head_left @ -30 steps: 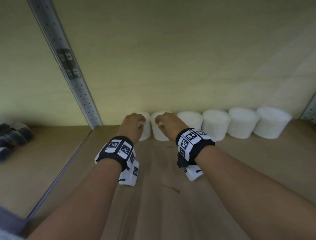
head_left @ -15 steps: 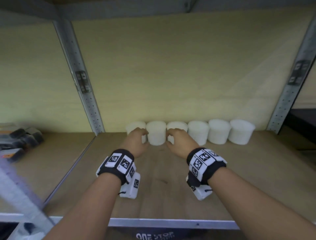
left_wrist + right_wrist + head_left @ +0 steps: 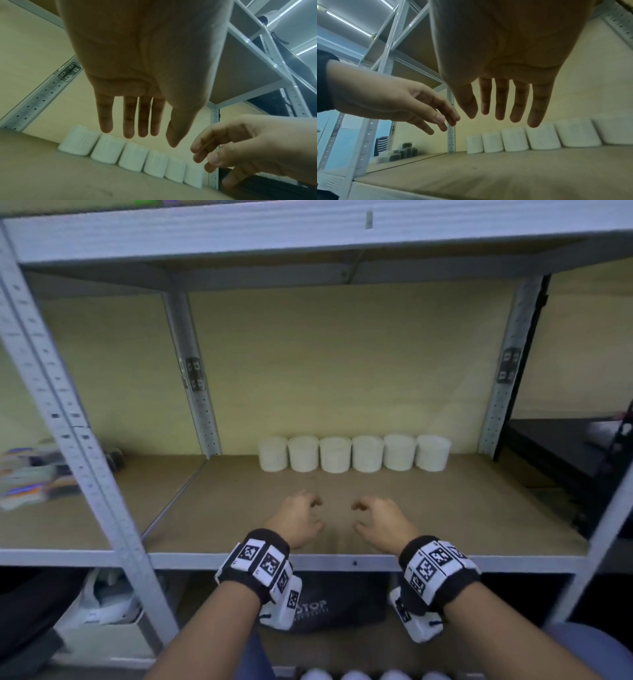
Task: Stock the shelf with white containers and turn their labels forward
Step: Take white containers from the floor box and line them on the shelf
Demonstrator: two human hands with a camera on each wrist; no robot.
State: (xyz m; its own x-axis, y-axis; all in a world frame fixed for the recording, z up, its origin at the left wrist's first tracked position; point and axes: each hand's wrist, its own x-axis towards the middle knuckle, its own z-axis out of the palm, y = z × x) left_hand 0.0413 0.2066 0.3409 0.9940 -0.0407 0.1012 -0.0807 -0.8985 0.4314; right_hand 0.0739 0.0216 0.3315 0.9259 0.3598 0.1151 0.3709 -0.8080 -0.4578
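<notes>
Several white containers (image 3: 352,453) stand side by side in a row against the back wall of the wooden shelf (image 3: 445,518). The same row of containers (image 3: 133,158) shows in the left wrist view and, as containers (image 3: 530,138), in the right wrist view. My left hand (image 3: 301,518) and right hand (image 3: 376,518) hover over the front of the shelf, well short of the row, palms down. Both hold nothing. The left hand's fingers (image 3: 130,119) hang straight and spread. The right hand's fingers (image 3: 501,100) are likewise straight. Labels on the containers are too blurred to read.
Grey metal uprights (image 3: 195,378) (image 3: 507,371) frame the bay, with another shelf board (image 3: 308,237) above. Packaged items (image 3: 37,474) lie in the left bay. A dark bag (image 3: 329,604) sits below the shelf. White lids (image 3: 370,674) show at the bottom edge.
Both hands let go of the two left-end containers and drew back from the row toward the shelf's front edge. The head view pulled back and now takes in the whole bay.
</notes>
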